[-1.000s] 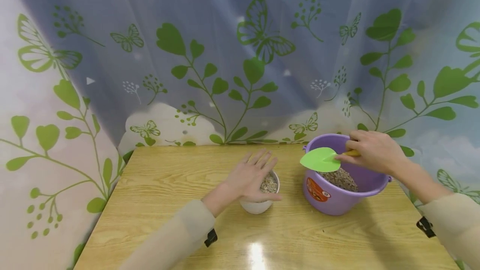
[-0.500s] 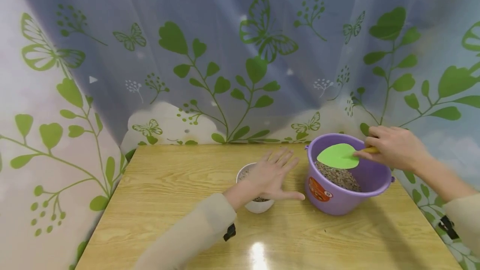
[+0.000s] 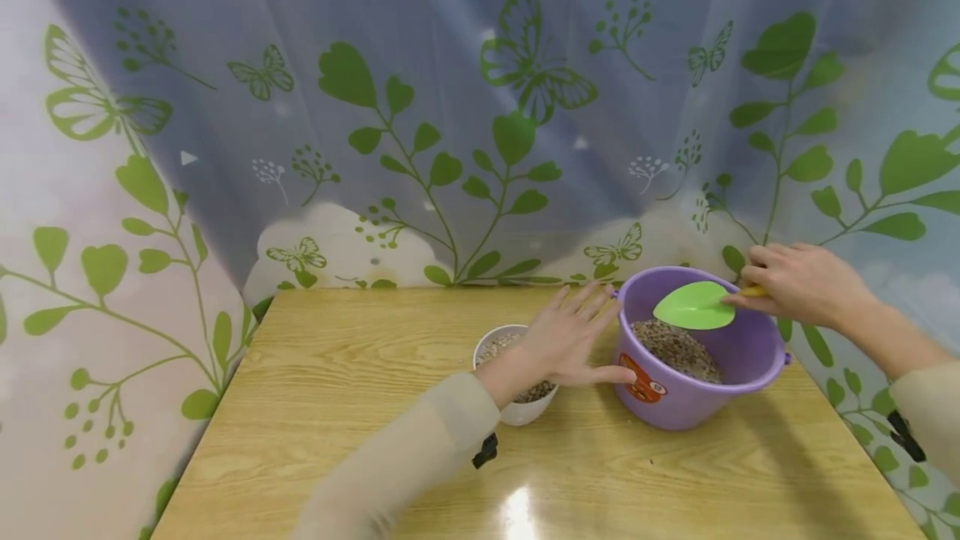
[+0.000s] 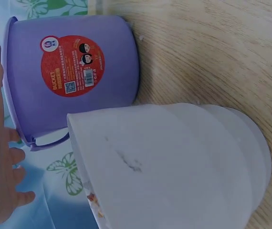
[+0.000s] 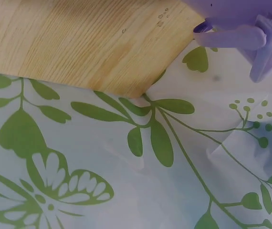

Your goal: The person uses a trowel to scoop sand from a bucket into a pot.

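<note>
In the head view my right hand point(image 3: 806, 286) grips the yellow handle point(image 3: 752, 292) of a small trowel with a bright green blade point(image 3: 696, 307). The blade is held over the mouth of a purple bucket point(image 3: 667, 411), above the grey-brown gravel point(image 3: 675, 348) inside. My left hand point(image 3: 566, 340) is spread flat, fingers straight, over the right side of a white pot point(image 3: 522, 415) and reaching toward the bucket's left side. Gravel shows in the pot too, partly hidden by the wrist. From the left wrist view, the white pot point(image 4: 169, 167) stands close before the bucket point(image 4: 112, 71).
Both containers stand on a wood-grain table point(image 3: 360, 440). Behind and beside it hangs a curtain point(image 3: 420, 215) printed with green leaves and butterflies. A bucket lug point(image 5: 236, 37) and a table corner point(image 5: 131, 86) show in the right wrist view. Small crumbs lie near the bucket.
My left hand has slid right from over the pot toward the bucket, uncovering the pot's left part. My right hand has moved right with the trowel, its blade now farther over the bucket.
</note>
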The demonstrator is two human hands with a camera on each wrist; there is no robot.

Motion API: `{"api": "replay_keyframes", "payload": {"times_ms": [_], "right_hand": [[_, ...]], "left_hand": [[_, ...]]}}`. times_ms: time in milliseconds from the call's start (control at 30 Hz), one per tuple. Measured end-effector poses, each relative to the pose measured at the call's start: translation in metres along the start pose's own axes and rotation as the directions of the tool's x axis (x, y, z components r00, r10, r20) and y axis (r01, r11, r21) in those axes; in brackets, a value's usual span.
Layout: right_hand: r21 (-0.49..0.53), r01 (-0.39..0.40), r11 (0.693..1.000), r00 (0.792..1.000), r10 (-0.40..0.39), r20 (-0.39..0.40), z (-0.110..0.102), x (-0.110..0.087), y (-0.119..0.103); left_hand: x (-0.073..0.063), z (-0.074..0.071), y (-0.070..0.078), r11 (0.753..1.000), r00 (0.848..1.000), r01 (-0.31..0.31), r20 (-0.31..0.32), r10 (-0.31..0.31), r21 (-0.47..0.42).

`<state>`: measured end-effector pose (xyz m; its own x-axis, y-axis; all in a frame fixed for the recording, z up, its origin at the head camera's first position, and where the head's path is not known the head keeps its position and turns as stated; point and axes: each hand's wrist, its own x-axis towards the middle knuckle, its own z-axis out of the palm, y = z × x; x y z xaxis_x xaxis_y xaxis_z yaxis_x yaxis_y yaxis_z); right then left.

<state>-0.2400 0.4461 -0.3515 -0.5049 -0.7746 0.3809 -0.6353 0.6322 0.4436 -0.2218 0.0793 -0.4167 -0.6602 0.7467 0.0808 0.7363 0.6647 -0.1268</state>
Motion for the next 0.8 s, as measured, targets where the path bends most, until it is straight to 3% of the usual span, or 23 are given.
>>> {"api": "replay_keyframes", "payload": {"times_ms": [267,533,800], "right_hand": [[-0.06,0.059,0.996,0.993,-0.053,0.11,0.001,0.009,0.005],[-0.079,0.103,0.992,0.983,-0.089,0.161,0.006,0.02,0.004],[-0.113,0.218,0.969,0.971,-0.204,0.127,0.016,0.025,0.006]], "left_hand": [[0.012,-0.002,0.004,1.0,1.0,0.014,0.028,-0.014,0.014],[0.02,-0.002,0.005,0.999,0.998,0.033,0.053,-0.033,-0.002],[0.026,-0.001,0.011,0.999,0.997,0.051,0.055,-0.051,-0.012]]}}
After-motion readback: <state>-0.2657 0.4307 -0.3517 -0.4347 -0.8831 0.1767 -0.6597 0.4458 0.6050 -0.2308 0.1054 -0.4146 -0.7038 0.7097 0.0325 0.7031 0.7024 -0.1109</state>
